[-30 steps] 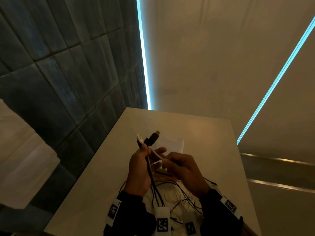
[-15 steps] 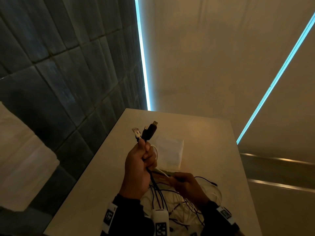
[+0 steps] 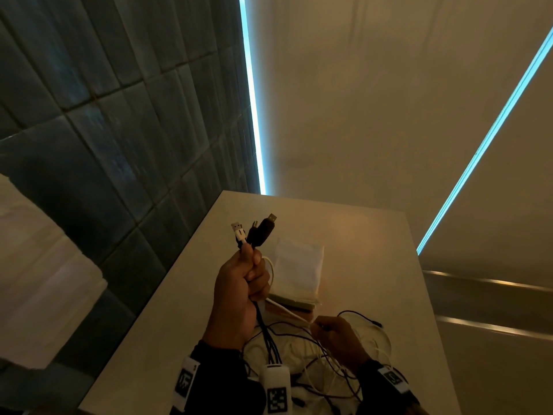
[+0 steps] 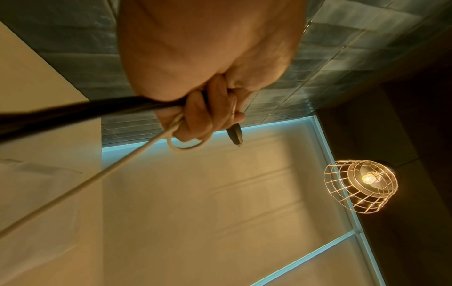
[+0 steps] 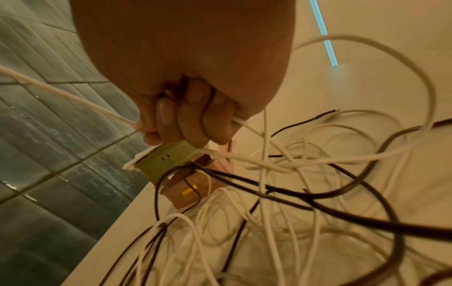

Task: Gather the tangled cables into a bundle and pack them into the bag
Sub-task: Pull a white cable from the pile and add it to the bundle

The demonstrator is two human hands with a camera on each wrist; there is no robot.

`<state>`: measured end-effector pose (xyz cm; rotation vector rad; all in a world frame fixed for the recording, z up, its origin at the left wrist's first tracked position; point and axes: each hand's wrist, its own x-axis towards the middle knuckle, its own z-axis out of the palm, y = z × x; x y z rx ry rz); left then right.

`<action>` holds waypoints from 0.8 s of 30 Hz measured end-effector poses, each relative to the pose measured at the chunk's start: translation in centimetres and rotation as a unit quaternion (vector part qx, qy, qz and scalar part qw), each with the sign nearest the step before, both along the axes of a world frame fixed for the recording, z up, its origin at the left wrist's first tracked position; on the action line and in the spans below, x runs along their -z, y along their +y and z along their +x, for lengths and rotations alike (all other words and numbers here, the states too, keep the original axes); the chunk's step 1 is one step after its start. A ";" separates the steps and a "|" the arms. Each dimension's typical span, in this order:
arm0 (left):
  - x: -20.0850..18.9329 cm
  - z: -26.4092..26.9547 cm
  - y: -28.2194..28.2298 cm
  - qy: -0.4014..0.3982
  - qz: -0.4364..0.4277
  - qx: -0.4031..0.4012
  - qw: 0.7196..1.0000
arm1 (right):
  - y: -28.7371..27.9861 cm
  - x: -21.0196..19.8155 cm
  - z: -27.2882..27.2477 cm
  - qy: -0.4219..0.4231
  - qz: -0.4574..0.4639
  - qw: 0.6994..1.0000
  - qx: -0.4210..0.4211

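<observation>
From the head camera we see the left hand (image 3: 239, 292) raised above the table (image 3: 359, 235), fingers curled tight round several cable ends — a white plug (image 3: 238, 232) and a black plug (image 3: 263, 232) stick up out of the fist; black leads drop from the fist to the tangled cables (image 3: 314, 354) lying on the near part of the table; the right hand (image 3: 338, 333) sits low over that tangle, fingertips pinching a white cable (image 3: 287, 310) that runs taut up to the left fist; the bag (image 3: 299, 268), pale and flat, lies on the table just beyond the tangle, apart from both hands.

From the left wrist we see the left hand (image 4: 208, 112) clenched on the dark leads and on the white cable (image 4: 97, 174), which loops once below the fingers and runs off toward the lower left; a dark plug (image 4: 234, 135) pokes out past the fist; a wire-cage lamp (image 4: 362, 183) glows to the right.

From the right wrist we see the right hand (image 5: 190, 120) closed on the white cable (image 5: 61, 94) — it enters from the left and leaves the fist on the right; the tangled cables (image 5: 293, 183), white and black, sprawl on the table (image 5: 367, 87) under the hand; a green and brown block (image 5: 176, 174) lies at the table's edge below the fingers.
</observation>
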<state>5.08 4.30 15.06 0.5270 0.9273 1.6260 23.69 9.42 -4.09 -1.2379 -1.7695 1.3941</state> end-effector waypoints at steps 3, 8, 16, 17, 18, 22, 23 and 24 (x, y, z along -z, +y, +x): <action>0.2 -0.2 0.1 -0.005 -0.008 -0.016 1.000 | 0.3 1.2 1.0 -0.030 -0.041 0.998 0.022; 1.5 0.3 0.3 0.028 -0.066 -0.025 0.997 | 1.3 -1.2 0.6 -0.016 -0.073 0.987 0.139; 2.7 2.0 0.8 0.033 -0.160 -0.007 0.987 | -0.7 -14.0 -1.7 0.267 -0.008 0.964 -0.002; 2.5 2.1 0.8 0.028 -0.160 -0.003 0.987 | -1.2 -14.8 -1.9 0.276 -0.014 0.961 -0.021; 2.2 2.2 0.8 0.016 -0.155 0.001 0.988 | -1.7 -15.3 -1.9 0.279 -0.025 0.959 -0.036; 1.0 2.0 0.8 -0.126 -0.073 0.042 0.989 | -2.5 -14.8 -1.7 0.232 -0.073 0.967 -0.070; 0.8 1.9 0.8 -0.146 -0.051 0.050 0.987 | -2.5 -14.3 -1.5 0.226 -0.084 0.968 -0.067; 0.6 1.7 0.8 -0.152 -0.035 0.055 0.986 | -2.4 -13.7 -1.2 0.224 -0.098 0.968 -0.061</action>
